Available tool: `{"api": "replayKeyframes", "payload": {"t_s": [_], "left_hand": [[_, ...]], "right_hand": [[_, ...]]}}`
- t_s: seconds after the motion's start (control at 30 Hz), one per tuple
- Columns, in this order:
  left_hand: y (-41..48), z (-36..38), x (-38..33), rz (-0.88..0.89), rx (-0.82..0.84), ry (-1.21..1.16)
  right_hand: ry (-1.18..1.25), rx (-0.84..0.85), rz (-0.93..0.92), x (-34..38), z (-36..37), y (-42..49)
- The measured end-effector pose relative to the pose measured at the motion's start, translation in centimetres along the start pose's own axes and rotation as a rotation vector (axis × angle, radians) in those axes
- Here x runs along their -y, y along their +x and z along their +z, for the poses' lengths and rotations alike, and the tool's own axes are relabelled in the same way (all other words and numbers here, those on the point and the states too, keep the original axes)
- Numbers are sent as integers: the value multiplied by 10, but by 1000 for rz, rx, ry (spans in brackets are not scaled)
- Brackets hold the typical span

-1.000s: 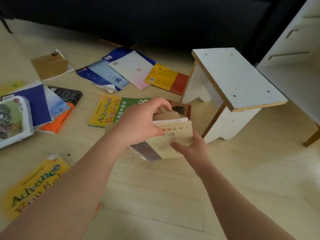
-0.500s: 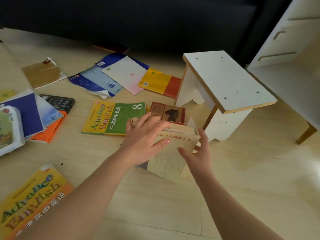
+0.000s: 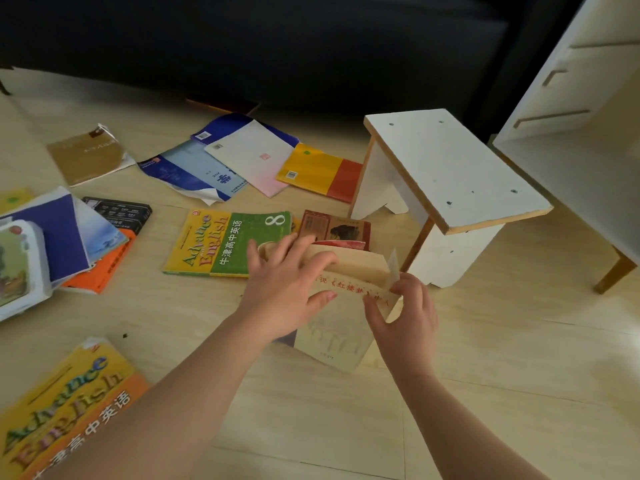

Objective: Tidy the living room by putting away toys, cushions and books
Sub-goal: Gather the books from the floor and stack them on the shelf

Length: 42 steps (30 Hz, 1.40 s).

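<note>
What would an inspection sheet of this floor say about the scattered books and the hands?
Surface: pale wooden floor, with books strewn over it.
Job's things: beige book with red lettering, under both hands; green and yellow English textbook and red-brown book just beyond it.
Clutter: yellow and red book, blue books, brown book, stack at far left, second English textbook.
Fingers: left hand lies flat on the beige book, fingers straight; right hand pinches its right edge.
Cables: nothing seen.
Surroundings: white stool, dark sofa, white cabinet.
</note>
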<state>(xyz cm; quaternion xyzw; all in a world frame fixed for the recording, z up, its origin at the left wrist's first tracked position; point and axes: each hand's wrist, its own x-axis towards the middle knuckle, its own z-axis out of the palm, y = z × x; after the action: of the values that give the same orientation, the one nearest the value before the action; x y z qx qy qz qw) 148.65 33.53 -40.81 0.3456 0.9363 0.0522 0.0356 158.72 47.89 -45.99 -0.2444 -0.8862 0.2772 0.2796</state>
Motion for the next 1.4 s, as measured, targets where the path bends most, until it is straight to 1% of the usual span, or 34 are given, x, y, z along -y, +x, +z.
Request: {"api": "replayKeyframes", "payload": {"t_s": [0.03,0.1,0.2,0.3,0.37,0.43,0.5,0.57,0.6,0.67,0.73,0.8,0.83,0.97,1.03,1.1,1.17,1.2,1.23,1.3,1.33,1.4], "left_hand": [[0,0,2,-21,-8,7],[2,-2,3,-80,-1,0],[12,-3,-7,-210,14,-72],[22,-5,-19,-354,-17,-156],[26,-6,-20,-382,-21,-175],[26,-9,-15,-378,-2,-274],[21,-13,-9,-350,43,-374],[14,-17,-5,-308,90,-410],[12,-19,-3,-291,112,-414],[10,-23,-1,-272,153,-421],[10,-26,0,-266,182,-428],[9,-26,1,-260,185,-419],[9,-25,1,-256,177,-417],[6,-23,2,-245,133,-438],[7,-24,5,-248,120,-453],[7,-26,9,-266,113,-474],[7,-29,13,-279,119,-448],[7,-30,14,-282,126,-430],[6,-31,14,-275,136,-414],[3,-31,11,-235,164,-378],[2,-31,10,-207,190,-342],[2,-31,9,-156,249,-216]], "right_hand": [[-38,-61,-55,3,2,-3],[-80,-143,-97,11,2,-6],[-74,-151,-60,12,3,-9],[-23,-104,-51,8,3,-13],[65,-18,-35,7,3,-15],[142,43,5,7,0,-14],[218,86,72,11,-4,-13],[297,127,105,15,-9,-12],[345,174,119,17,-11,-11],[474,307,176,20,-12,-11],[602,472,280,18,-11,-10],[681,645,385,15,-10,-7],[693,702,424,12,-10,-5],[679,763,519,6,-10,0],[668,789,516,7,-9,0],[713,801,517,9,-9,-2],[753,818,521,10,-9,-4],[733,849,516,10,-8,-6],[681,885,510,6,-4,-10],[494,934,506,-1,2,-20],[401,954,499,-4,5,-26],[301,981,497,-10,9,-33]]}}
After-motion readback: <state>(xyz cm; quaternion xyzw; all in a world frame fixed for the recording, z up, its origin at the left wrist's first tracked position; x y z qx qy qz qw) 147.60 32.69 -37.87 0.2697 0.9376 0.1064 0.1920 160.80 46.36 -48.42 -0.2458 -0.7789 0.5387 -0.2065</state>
